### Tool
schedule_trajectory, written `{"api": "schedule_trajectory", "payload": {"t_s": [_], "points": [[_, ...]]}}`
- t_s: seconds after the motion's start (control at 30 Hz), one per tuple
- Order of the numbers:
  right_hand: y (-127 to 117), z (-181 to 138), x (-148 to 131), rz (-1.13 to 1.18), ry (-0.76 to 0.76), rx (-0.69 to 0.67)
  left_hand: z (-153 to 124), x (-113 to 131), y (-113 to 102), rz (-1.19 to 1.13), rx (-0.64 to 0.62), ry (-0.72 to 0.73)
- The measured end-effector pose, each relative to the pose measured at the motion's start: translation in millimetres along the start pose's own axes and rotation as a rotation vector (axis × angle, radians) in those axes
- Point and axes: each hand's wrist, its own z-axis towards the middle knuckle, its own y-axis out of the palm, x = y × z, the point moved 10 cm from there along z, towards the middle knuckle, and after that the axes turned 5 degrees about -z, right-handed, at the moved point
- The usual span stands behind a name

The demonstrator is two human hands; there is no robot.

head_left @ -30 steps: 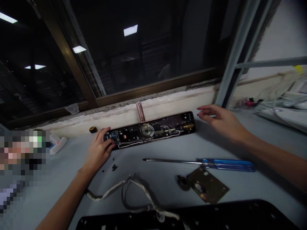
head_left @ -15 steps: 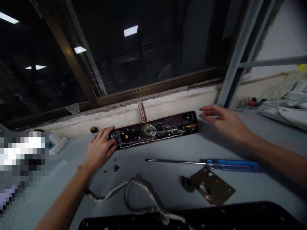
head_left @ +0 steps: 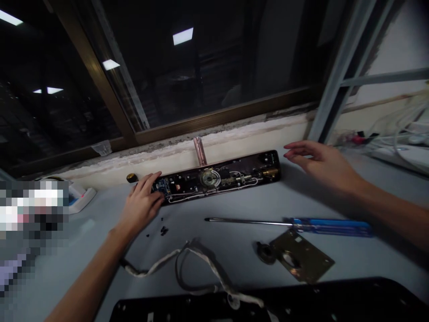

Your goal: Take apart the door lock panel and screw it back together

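A long black electronic door lock panel [head_left: 231, 175] lies on its face near the wall, its inside showing a blue circuit board, a round hub, white wires and a brass part. A shiny copper-coloured handle [head_left: 200, 151] sticks out from its far side. My left hand [head_left: 144, 197] grips the panel's left end, thumb on the near edge and fingers over the far edge. Just off the right end hovers my right hand [head_left: 315, 158], its fingers apart and holding nothing. In front of the panel lies a screwdriver [head_left: 331, 226] with a clear blue handle, its tip pointing left.
Several small dark screws [head_left: 163, 230] lie near my left forearm. A brass-coloured plate [head_left: 310, 259] and a dark ring [head_left: 266, 253] rest below the screwdriver. A wrapped cable [head_left: 208, 259] runs to a second black panel [head_left: 351, 295] in front. A black-and-gold knob [head_left: 132, 178] stands by the wall.
The camera view has shifted slightly. Both hands stay in nearly the same places relative to the lock panel, the left still gripping it and the right still apart.
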Motion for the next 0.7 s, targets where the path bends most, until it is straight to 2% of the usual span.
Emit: {"api": "schedule_trajectory", "payload": {"t_s": [0.17, 0.7], "points": [[-2.2, -1.1, -1.4, 0.003, 0.029, 0.007, -0.8, 3.8, 2.0, 0.046, 0.009, 0.002], [-4.2, 0.8, 0.5, -0.005, -0.007, 0.02, -3.0, 7.6, 2.7, 0.094, -0.013, 0.02]]}}
